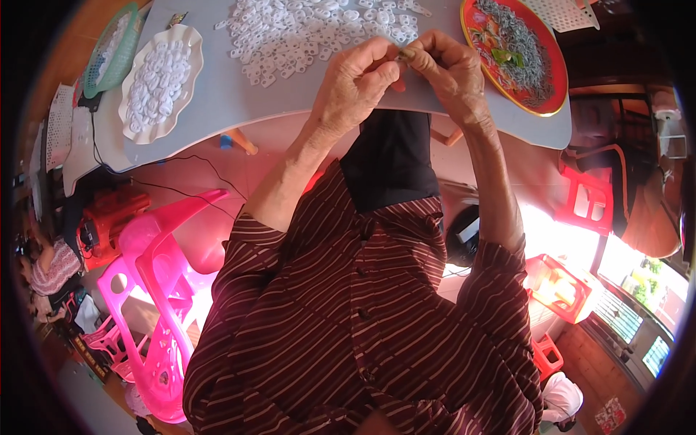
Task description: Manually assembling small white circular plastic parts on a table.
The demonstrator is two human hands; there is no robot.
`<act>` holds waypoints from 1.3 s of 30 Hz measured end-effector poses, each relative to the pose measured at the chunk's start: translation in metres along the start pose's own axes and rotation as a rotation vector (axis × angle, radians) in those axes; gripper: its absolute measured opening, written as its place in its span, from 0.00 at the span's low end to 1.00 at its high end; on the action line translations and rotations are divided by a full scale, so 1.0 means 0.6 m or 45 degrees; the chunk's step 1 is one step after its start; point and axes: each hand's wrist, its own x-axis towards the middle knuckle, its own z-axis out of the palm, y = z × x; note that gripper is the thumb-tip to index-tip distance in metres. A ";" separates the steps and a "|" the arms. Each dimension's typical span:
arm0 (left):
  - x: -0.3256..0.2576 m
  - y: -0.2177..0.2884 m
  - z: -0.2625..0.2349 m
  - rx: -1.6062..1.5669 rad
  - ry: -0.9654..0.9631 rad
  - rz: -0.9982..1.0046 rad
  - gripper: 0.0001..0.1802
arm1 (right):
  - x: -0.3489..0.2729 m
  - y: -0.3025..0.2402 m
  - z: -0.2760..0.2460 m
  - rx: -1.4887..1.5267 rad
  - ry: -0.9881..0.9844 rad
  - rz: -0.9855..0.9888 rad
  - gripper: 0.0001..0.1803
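Fingertips of my left hand [357, 85] and my right hand [455, 78] meet just over the near part of the grey table [283, 98]. Both hands are closed in a pinch. Whatever they hold between them is small and mostly hidden by the fingers, so its kind does not show. Beyond my hands spreads a heap of small white plastic pieces [290, 36] with holes in them. To the right, a round red tray [557, 83] with a gold rim bears many small grey metal-looking pieces [533, 65] and something green [507, 56].
A scalloped white tray [190, 65] full of white pieces lies at the left, beside a green mesh basket [94, 76]. Pink plastic chairs [156, 304] stand at the lower left, red stools [586, 199] at the right. A black cable [210, 163] hangs below the table's edge. Another person [54, 268] is at far left.
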 end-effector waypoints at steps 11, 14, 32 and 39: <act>0.040 0.025 -0.041 0.522 -0.027 0.162 0.04 | -0.002 0.016 0.004 0.353 0.154 -0.015 0.09; 0.097 0.007 -0.065 0.947 -0.009 0.449 0.06 | -0.003 0.011 0.009 0.336 0.181 0.045 0.09; 0.150 -0.009 -0.062 1.257 -0.387 0.658 0.09 | -0.007 0.018 0.012 0.259 0.210 -0.058 0.09; 0.080 0.015 -0.037 0.366 -0.116 -0.022 0.08 | -0.005 0.020 0.009 0.437 0.314 -0.136 0.09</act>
